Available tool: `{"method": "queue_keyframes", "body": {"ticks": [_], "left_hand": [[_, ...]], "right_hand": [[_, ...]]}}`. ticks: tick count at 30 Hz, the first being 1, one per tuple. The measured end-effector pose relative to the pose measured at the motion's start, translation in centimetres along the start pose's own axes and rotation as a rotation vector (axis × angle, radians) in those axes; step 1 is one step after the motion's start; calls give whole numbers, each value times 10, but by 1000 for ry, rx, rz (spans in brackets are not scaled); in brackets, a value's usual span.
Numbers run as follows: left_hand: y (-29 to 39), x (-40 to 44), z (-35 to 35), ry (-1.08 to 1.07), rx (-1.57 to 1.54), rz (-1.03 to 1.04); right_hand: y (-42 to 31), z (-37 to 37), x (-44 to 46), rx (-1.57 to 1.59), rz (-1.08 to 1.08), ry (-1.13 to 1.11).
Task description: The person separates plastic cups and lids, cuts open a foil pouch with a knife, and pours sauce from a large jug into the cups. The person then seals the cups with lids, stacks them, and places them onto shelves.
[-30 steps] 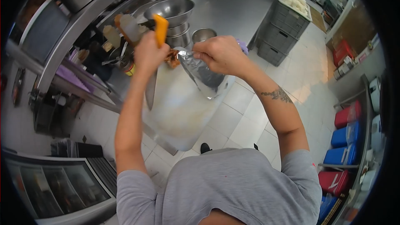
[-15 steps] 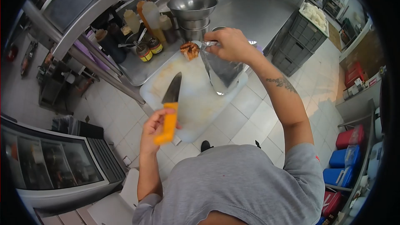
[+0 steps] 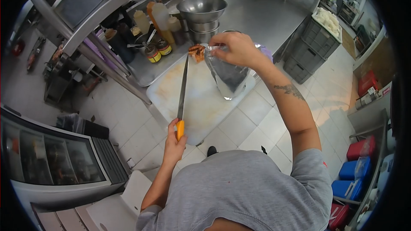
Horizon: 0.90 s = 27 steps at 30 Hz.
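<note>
My left hand [image 3: 173,146] is wrapped round the yellow handle of a kitchen knife [image 3: 183,90]. Its long blade points away from me over a white cutting board [image 3: 207,107], the tip close to a browned piece of cooked food [image 3: 197,53] at the board's far edge. My right hand [image 3: 236,48] pinches the upper edge of a silvery foil package [image 3: 230,77] on the right of the board. What lies inside the foil is hidden.
Behind the board stand sauce bottles [image 3: 161,16], small jars [image 3: 153,54] and a steel bowl [image 3: 202,8] on stacked containers. A metal shelf post [image 3: 113,75] rises at left. Stacked grey crates [image 3: 314,42] stand at right; a glass-fronted fridge [image 3: 51,158] is at lower left.
The knife has swung so its blade now points farther forward, toward the cooked food. My left hand has shifted right and slightly down. My right hand stays at the foil.
</note>
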State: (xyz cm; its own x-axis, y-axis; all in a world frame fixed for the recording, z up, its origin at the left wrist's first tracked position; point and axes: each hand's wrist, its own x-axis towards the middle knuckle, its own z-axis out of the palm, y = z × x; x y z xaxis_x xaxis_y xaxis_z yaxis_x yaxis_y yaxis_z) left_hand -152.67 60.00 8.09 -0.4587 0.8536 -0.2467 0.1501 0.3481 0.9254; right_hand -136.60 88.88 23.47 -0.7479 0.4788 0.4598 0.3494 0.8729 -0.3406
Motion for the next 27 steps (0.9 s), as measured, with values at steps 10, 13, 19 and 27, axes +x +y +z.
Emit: {"method": "queue_keyframes", "body": {"ticks": [10, 13, 19, 27], "left_hand": [[-13, 52, 10, 215, 622, 375], [-24, 77, 7, 352, 1090, 459], [44, 121, 26, -48, -515, 460], [172, 126, 15, 80, -159, 714]], "right_hand": [[11, 8, -11, 138, 25, 282], [27, -7, -23, 403, 64, 390], [18, -25, -40, 1201, 179, 771], [71, 70, -104, 1688, 304, 930]]}}
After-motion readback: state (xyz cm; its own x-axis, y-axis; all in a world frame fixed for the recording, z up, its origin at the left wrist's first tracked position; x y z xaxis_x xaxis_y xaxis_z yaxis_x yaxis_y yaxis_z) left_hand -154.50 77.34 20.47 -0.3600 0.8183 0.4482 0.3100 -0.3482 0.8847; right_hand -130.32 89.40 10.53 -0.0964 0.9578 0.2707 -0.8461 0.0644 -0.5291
